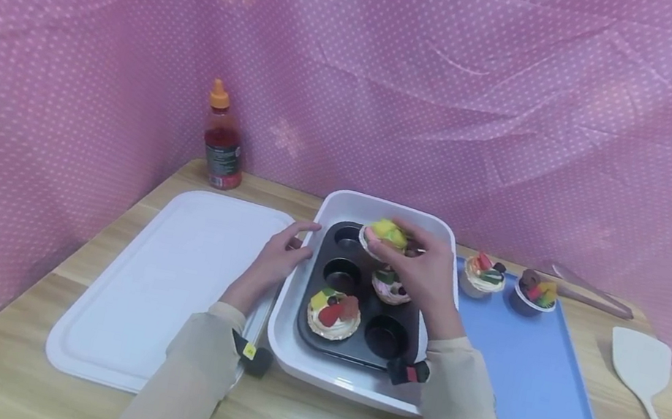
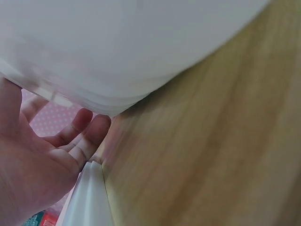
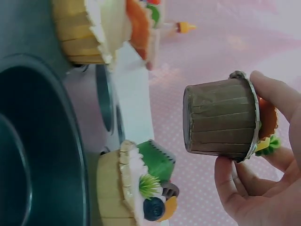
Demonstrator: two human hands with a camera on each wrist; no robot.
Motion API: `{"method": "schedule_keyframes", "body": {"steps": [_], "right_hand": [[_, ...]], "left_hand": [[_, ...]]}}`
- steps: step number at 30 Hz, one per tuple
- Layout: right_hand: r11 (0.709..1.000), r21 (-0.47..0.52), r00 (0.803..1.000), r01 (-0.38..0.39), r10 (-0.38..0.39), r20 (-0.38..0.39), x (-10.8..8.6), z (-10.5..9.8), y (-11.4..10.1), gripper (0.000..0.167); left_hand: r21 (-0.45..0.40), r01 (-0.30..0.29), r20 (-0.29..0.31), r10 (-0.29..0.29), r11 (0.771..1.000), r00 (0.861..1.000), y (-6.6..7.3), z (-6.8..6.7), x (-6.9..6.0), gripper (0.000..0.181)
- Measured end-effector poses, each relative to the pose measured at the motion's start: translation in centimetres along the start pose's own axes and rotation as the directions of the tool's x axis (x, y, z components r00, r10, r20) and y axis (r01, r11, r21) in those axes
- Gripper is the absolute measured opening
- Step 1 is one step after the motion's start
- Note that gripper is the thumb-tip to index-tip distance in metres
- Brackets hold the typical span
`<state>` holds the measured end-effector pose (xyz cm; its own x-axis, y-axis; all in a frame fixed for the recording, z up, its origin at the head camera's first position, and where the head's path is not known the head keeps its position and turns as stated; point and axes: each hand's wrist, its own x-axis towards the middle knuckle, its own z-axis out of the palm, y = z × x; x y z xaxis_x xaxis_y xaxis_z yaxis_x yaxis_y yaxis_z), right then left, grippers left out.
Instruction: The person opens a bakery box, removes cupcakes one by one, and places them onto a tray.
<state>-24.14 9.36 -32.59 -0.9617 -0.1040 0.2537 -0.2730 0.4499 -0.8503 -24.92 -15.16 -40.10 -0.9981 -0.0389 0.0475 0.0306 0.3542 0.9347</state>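
My right hand point(image 1: 426, 269) pinches a cupcake point(image 3: 221, 117) by its rim, fingers and thumb on either side. Its wrapper is brown and pleated, with yellow and green pieces on top. It is held above the back of a dark muffin tin point(image 1: 307, 320). In the tin sit a cupcake with a strawberry piece point(image 1: 334, 315) at the front left and another cupcake point(image 1: 391, 289) in the middle right. The tin lies inside a white bin point(image 1: 340, 384). My left hand point(image 1: 280, 256) is at the bin's left side, fingers loosely bent near its rim and outer wall.
A blue tray point(image 1: 544, 400) at the right bears two more cupcakes point(image 1: 483, 276). Metal tongs point(image 1: 594, 301) and a spatula point(image 1: 640, 360) lie beyond it. To the left are a white tray point(image 1: 163, 284) and a sauce bottle point(image 1: 223, 146). A pink dotted cloth point(image 1: 394, 101) hangs behind.
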Motion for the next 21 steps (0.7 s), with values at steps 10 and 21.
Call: {"method": "schedule_keyframes", "body": {"steps": [10, 21], "right_hand": [[0.998, 0.014, 0.997, 0.058, -0.057, -0.046, -0.2, -0.9, -0.6, 0.056], [0.998, 0.006, 0.994, 0.055, -0.054, -0.099, -0.4, -2.8, -1.7, 0.056]], "left_hand": [[0.007, 0.017, 0.003, -0.017, 1.000, 1.000, 0.1, 0.2, 0.0, 0.051], [0.023, 0.015, 0.016, -0.016, 1.000, 1.000, 0.1, 0.4, 0.0, 0.051]]}}
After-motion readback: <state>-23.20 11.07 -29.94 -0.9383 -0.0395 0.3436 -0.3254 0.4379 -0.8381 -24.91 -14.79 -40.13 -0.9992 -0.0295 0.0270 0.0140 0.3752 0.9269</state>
